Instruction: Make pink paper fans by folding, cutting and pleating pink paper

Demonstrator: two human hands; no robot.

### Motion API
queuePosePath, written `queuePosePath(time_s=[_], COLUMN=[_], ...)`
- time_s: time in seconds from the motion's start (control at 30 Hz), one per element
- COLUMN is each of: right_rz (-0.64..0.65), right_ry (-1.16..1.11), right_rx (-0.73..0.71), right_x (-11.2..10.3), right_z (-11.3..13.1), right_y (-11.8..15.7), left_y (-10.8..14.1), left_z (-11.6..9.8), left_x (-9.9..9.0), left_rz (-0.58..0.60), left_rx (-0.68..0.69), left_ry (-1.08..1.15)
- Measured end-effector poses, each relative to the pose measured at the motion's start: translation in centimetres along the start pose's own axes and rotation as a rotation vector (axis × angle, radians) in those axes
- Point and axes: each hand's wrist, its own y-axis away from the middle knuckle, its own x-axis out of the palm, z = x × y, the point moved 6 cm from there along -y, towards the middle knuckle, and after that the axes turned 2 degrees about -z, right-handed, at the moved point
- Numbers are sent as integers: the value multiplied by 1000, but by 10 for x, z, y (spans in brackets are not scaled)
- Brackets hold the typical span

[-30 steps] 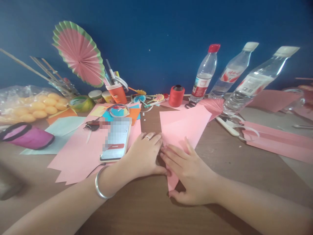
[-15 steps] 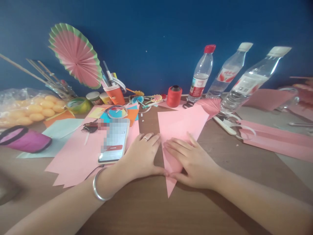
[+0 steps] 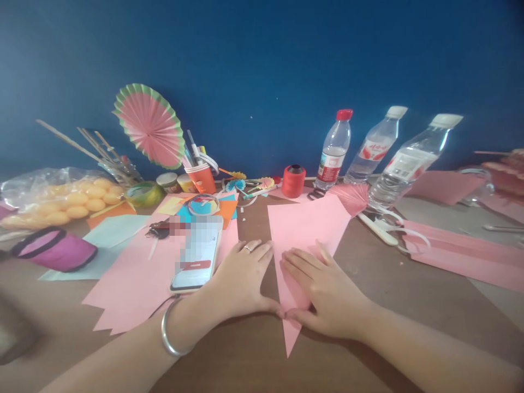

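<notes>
A folded sheet of pink paper [image 3: 309,226] lies on the brown table, narrowing to a point toward me. My right hand [image 3: 323,289] rests flat on it with fingers stretched out and the thumb near the lower tip. At the paper's left edge, my left hand [image 3: 245,281] lies palm down, fingers extended, its thumb tip touching the edge close to my right thumb. A smartphone [image 3: 200,256] sits just left of my left hand, on several sheets of pink paper [image 3: 123,289]. Neither hand grips anything.
Three water bottles [image 3: 333,147] and a red thread spool [image 3: 293,183] stand along the blue wall. A pleated fan [image 3: 151,125] rises behind an orange cup of pens [image 3: 201,179]. At left are a purple pouch [image 3: 61,250] and a bag of yellow ovals [image 3: 77,199]. Pink strips [image 3: 466,254] lie right.
The camera view has tilted upward, so everything sits lower in the picture. Both hands keep nearly the same place on and beside the folded pink paper.
</notes>
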Motion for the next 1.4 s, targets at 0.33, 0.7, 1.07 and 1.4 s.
queuePosePath(time_s=[0.33,0.7,1.07,1.4], right_rz=[13,22,-189,-302], right_ry=[-3,5,-39,-182], right_rx=[-3,1,-372,-776], right_x=[0,3,-14,-14], right_z=[0,0,22,49], right_y=[-1,-1,14,26], left_y=[0,-1,0,-1], left_z=[0,-4,-8,-6], left_x=[-2,-4,-4,1], left_rz=[8,-9,-8,41], left_rx=[-8,-28,-25,-30], left_ry=[11,20,-38,-32])
